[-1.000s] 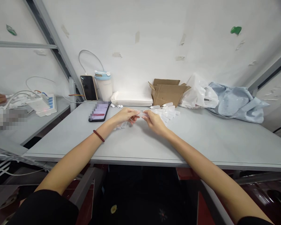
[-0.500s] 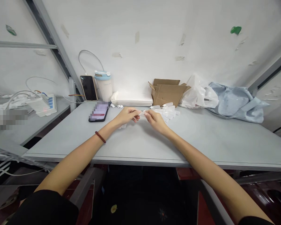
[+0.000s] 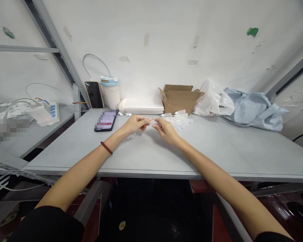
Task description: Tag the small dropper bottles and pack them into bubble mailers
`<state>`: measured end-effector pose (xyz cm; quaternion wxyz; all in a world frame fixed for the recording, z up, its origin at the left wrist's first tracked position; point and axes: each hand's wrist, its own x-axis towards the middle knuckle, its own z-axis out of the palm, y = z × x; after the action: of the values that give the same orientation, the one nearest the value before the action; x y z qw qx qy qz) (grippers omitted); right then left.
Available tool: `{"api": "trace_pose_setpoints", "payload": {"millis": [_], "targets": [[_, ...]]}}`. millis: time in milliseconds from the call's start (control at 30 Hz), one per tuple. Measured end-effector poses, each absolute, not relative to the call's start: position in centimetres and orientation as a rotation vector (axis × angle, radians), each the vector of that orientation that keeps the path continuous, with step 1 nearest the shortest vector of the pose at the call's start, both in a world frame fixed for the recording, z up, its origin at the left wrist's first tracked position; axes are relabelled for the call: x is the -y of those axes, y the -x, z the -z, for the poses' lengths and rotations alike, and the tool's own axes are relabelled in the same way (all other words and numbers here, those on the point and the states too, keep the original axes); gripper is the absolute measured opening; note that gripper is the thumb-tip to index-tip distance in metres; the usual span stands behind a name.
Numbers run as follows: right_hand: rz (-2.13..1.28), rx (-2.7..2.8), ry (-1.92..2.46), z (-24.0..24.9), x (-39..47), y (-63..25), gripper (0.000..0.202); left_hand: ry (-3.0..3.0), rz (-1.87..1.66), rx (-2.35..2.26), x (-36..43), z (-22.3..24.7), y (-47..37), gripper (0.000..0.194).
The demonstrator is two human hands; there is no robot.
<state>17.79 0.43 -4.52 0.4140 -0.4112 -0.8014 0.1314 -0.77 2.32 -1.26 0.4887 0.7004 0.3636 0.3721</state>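
Over the middle of the table, my left hand (image 3: 136, 124) pinches a small clear plastic piece (image 3: 153, 123) between thumb and fingers. From the other side, my right hand (image 3: 168, 130) has its thumb and forefinger around the right end of the same piece. It is too small to tell its exact kind. A loose pile of small translucent white plastic pieces (image 3: 183, 121) lies just behind my right hand. Some more clear pieces (image 3: 131, 135) show partly under my left wrist.
Along the wall stand a propped phone (image 3: 94, 95), a cup with a blue lid (image 3: 111, 94), a stack of white sheets (image 3: 142, 108), an open cardboard box (image 3: 179, 101), a white plastic bag (image 3: 213, 101) and a light-blue cloth bag (image 3: 254, 109). Another phone (image 3: 106, 121) lies flat at left.
My right thumb and forefinger have spread slightly around the plastic piece. My left hand keeps its pinch with hardly any movement. The whole view has shifted a little.
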Motion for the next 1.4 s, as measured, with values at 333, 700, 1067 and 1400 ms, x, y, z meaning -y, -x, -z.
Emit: {"api": "trace_pose_setpoints", "payload": {"millis": [333, 700, 1067, 1400], "targets": [[-0.74, 1.934, 1.044, 3.2, 0.4, -17.7, 0.035, -1.945, -0.928, -0.944, -2.1, 1.0, 0.8, 0.043], [-1.798, 1.494, 0.885, 2.8, 0.1, -19.1, 0.039, -2.061, -0.872, -0.915, -0.9, 0.0, 0.5, 0.038], [-1.49, 1.629, 0.968, 2.4, 0.4, -18.5, 0.044, -2.02, -0.935, -0.874, -1.3, 0.8, 0.3, 0.036], [-0.731, 1.914, 1.065, 2.4, 0.9, -18.0, 0.042, -1.953, -0.919, -0.878, -1.4, 0.7, 0.3, 0.037]]}}
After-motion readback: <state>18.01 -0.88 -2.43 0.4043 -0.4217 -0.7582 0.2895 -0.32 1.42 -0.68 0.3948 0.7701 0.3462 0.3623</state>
